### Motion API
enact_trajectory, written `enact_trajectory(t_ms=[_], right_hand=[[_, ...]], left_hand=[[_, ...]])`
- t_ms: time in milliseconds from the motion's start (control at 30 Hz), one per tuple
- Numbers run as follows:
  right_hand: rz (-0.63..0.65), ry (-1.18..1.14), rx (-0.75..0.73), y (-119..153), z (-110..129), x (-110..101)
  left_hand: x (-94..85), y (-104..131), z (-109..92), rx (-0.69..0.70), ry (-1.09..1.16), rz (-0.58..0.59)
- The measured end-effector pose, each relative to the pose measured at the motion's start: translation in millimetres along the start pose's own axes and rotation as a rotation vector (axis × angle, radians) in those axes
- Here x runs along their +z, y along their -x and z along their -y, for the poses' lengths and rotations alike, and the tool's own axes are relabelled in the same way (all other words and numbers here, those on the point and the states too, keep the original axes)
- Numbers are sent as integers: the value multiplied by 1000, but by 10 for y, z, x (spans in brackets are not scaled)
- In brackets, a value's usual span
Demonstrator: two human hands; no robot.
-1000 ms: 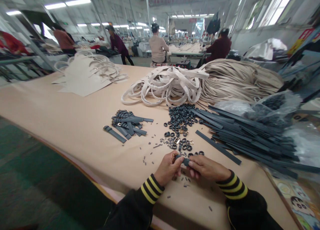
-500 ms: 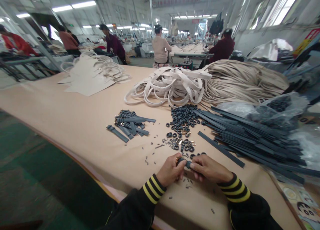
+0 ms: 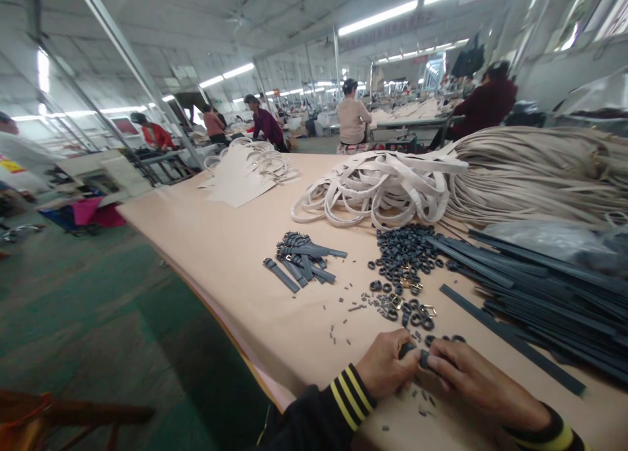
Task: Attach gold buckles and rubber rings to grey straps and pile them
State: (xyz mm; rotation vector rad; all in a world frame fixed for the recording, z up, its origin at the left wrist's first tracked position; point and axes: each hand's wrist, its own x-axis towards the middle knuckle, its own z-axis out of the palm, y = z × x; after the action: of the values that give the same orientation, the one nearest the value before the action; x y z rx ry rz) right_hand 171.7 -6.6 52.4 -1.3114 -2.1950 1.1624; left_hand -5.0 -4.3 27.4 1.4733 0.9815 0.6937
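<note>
My left hand [image 3: 387, 369] and my right hand [image 3: 478, 385] meet over the near edge of the tan table [image 3: 220, 241], both pinching one short dark strap piece [image 3: 415, 354] between the fingertips. Just beyond them lie several dark loops and a few gold buckles [image 3: 405, 294]. A small heap of finished dark strap ends [image 3: 304, 258] sits farther left. Long dark straps [image 3: 540, 294] fan out to the right.
White strap loops [image 3: 383, 186] and a big bundle of beige straps [image 3: 534, 173] fill the far right of the table. Cream fabric pieces [image 3: 240, 176] lie at the far left end. Several people work at benches behind. Green floor [image 3: 98, 320] drops off left.
The view has swung left and up, shifting everything to the right in the picture. Both hands keep their hold on the small strap piece, now lower and farther right.
</note>
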Motion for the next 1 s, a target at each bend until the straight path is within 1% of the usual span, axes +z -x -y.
enact_trajectory(t_ms=[67,167,233,333,400,467,533,633,700,800,900,1000], right_hand=[[8,19,-17,-8,11,-14],[72,-109,13,-27,-12,-3],[104,-246,55,-32,-44,17],[173,-442,73,-23,-76,28],[217,-509,81,-9,-71,15],[218,-496,84,2,-51,-3],[192,-467,70,4,-29,-10],[200,-527,74,-8,-25,11],[217,-571,87,-19,-47,36],[208,-561,84,-33,-88,75],[183,-519,101,-46,-111,112],[201,-539,138,-66,-133,136]], left_hand=[[-10,-10,-10,-12,77,54],[-20,-23,-5,-17,152,99],[-15,-26,2,1,183,96],[5,-22,11,36,279,70],[16,-17,18,53,336,69],[20,-9,28,64,358,85],[16,-1,41,62,341,105],[6,4,68,29,266,130],[4,-5,92,14,205,123],[15,-29,126,8,146,95],[29,-44,135,3,169,65],[24,-40,128,13,255,51]])
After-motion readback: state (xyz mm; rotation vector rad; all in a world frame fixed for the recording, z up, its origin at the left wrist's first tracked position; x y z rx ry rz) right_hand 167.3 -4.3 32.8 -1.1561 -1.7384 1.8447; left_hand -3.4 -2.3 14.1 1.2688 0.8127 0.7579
